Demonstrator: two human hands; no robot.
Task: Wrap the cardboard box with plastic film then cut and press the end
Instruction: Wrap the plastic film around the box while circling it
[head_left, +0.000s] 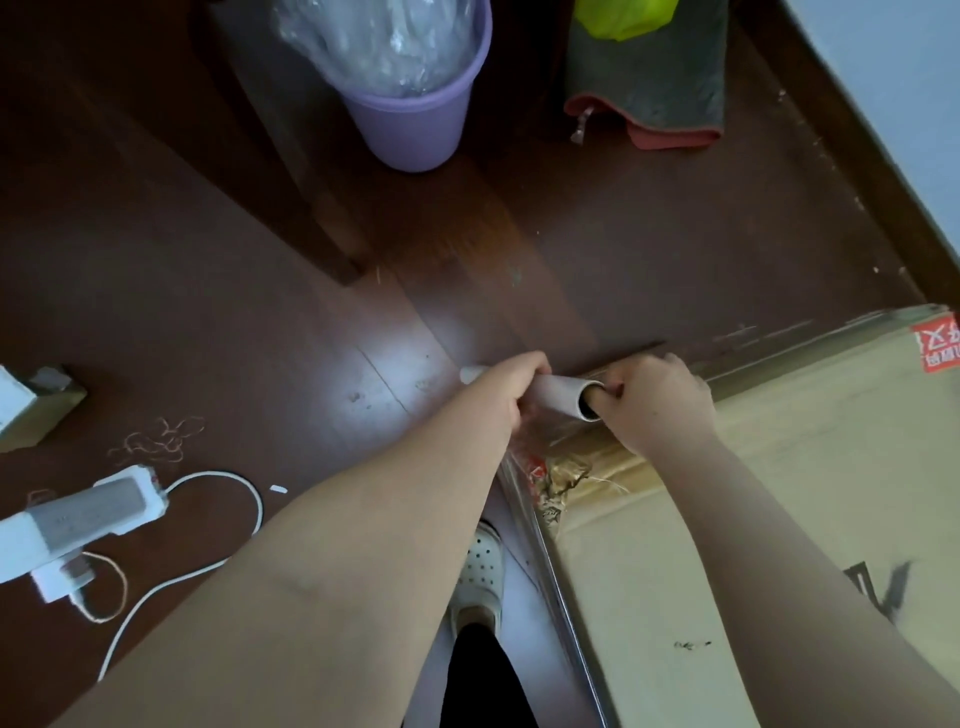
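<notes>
A large cardboard box (779, 519) fills the lower right, with clear plastic film (530, 467) stretched over its left corner and side. Just off that corner I hold the film roll (563, 397), a pale cardboard tube, level above the floor. My left hand (506, 395) grips the tube near its left end. At the tube's right end my right hand (657, 402) holds on, with a finger tucked inside the open core. Film runs down from the roll to the box's corner.
A purple bin (415, 104) stuffed with plastic stands at the top. A folded grey cloth (649, 88) lies right of it. A white power strip (78, 519) with cables lies on the dark wood floor at left. My shoe (480, 577) is beside the box.
</notes>
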